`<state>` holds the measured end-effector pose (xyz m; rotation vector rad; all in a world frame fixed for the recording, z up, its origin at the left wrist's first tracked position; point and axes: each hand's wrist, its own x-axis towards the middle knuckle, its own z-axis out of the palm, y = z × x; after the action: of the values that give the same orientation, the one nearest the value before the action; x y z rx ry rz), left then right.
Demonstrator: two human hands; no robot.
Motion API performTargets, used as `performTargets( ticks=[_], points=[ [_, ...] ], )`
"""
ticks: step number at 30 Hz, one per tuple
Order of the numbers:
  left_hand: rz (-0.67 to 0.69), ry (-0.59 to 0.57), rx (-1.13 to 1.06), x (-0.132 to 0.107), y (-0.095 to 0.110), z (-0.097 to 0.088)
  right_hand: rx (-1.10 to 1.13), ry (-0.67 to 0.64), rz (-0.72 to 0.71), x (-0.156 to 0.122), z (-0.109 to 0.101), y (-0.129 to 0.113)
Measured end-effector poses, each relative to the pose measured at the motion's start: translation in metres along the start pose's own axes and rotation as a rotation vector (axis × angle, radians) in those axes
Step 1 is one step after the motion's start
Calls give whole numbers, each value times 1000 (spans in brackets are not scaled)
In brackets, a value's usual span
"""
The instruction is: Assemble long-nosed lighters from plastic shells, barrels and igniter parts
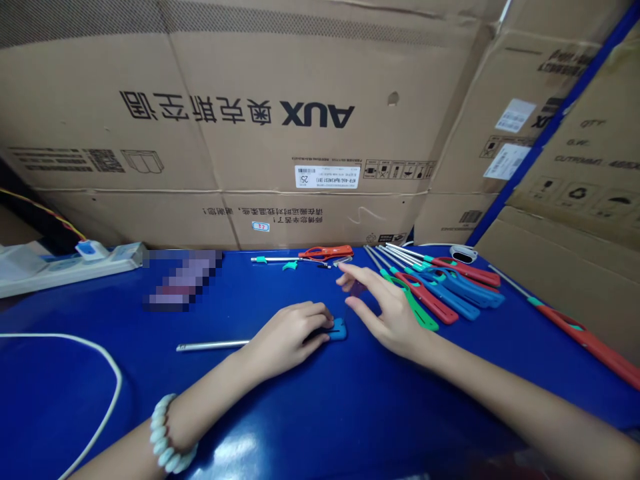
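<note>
My left hand [290, 333] is closed around a blue long-nosed lighter [339, 330] lying on the table. Its metal tube sticks out to the left from under my wrist, and most of the handle is covered by my fingers. Just right of it, my right hand [387, 310] is raised, thumb and fingers curved around a small see-through purplish part [357, 289]. Behind my hands lie an orange-red lighter shell [327, 253], a loose metal tube [280, 259] and a small green piece [289, 266].
Several lighters, among them a green one [419, 307] and a red one [433, 297], lie fanned at right. Another red lighter [595, 337] rests farther right. A power strip [120, 260] and white cable [117, 380] are at left. Cardboard [240, 153] walls the back.
</note>
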<state>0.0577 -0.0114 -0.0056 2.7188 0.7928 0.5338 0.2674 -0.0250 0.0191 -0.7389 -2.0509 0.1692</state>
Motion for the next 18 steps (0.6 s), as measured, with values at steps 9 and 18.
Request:
performTargets(
  ticks=[9, 18],
  points=[
    [-2, -11, 28, 0, 1, -1, -55, -1, -48, 2, -4, -4],
    [6, -12, 44, 1, 1, -1, -122, -112, -120, 6, -9, -12]
  ],
)
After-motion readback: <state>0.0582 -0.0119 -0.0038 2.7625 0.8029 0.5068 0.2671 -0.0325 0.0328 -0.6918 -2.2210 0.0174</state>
